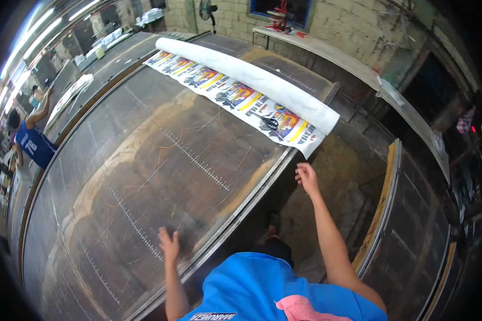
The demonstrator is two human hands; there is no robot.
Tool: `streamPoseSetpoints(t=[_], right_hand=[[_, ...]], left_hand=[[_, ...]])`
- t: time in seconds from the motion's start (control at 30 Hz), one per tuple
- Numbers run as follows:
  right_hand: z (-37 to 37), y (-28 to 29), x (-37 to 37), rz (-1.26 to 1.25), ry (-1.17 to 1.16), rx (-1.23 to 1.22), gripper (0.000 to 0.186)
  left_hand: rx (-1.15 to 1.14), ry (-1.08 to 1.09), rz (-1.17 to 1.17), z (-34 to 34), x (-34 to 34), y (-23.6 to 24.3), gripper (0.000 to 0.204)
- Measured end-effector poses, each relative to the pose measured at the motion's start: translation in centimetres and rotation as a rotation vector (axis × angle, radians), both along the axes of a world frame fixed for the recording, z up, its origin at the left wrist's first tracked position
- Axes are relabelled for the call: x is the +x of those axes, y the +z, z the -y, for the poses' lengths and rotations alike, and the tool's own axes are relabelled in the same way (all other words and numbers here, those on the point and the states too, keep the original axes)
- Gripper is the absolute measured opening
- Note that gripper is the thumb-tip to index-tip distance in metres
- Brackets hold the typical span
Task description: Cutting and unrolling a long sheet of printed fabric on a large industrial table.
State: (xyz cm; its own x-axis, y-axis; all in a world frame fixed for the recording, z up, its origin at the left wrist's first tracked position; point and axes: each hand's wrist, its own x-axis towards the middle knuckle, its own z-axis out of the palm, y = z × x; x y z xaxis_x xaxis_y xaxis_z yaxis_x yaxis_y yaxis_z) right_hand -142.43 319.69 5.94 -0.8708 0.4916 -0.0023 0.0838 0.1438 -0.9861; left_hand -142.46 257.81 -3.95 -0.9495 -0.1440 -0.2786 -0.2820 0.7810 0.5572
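Probably a heavy, limp-edged printed roll (246, 73), best cradled under its near end. Empty-handed, with spread left hand (169, 246) and loosely curled right hand (308, 181).

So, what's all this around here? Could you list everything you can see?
Table: one, dark brown, centre
Roll: one, white outside, on the table's far end
Printed sheet: one, multicoloured, along the roll's near side
Scissors: apparently one pair, black, on the printed sheet
Side table: one, dark, right
Bench: one, pale, along the back wall
Machine: one, red, on the bench
Fan: one, dark, back wall
Lights: several, white, upper left
Co-worker: one, blue top, left
Shirt: one, blue, bottom
Left hand: one, bare, over the table
Right hand: one, bare, beyond the table edge
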Motion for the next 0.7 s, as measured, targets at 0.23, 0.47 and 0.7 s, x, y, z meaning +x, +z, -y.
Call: streamPoseSetpoints(t=[0.23, 0.47, 0.7], right_hand=[[-6.1, -4.8, -24.9, -0.097, 0.207, 0.473, 0.042], [-10.5, -9.7, -33.3, -0.024, 0.376, 0.860, 0.047], [-10.8, -6.9, -35.1, 0.054, 0.480, 0.922, 0.051]], left_hand=[[-0.306, -0.030, -0.007, -22.7, 0.1, 3.0, 0.074], [-0.372, 0.078, -0.094, -25.5, -0.7, 5.4, 0.068], [-0.408, 0.170, -0.227, -26.7, -0.1, 5.4, 0.062]])
